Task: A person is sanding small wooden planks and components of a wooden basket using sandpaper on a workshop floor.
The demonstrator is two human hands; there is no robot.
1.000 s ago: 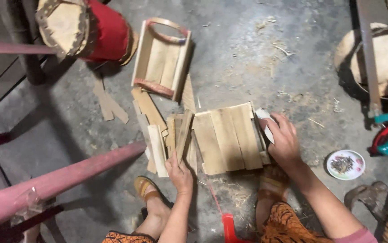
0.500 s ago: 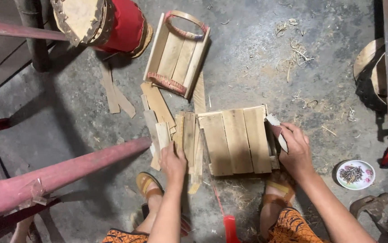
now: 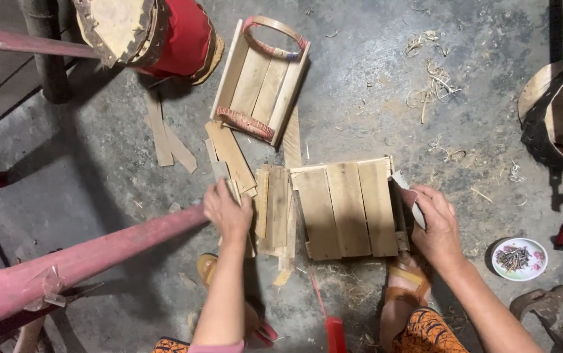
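No packages, labels, signs or screens are showing anywhere in this view.

Bare forearms, patterned clothing, sandals

A pink sleeve edge is seen at the left arm, and orange-and-black patterned cloth over the legs. The left hand [image 3: 228,210] and right hand [image 3: 434,225] are ungloved; brown strapped sandals [image 3: 404,282] are worn.
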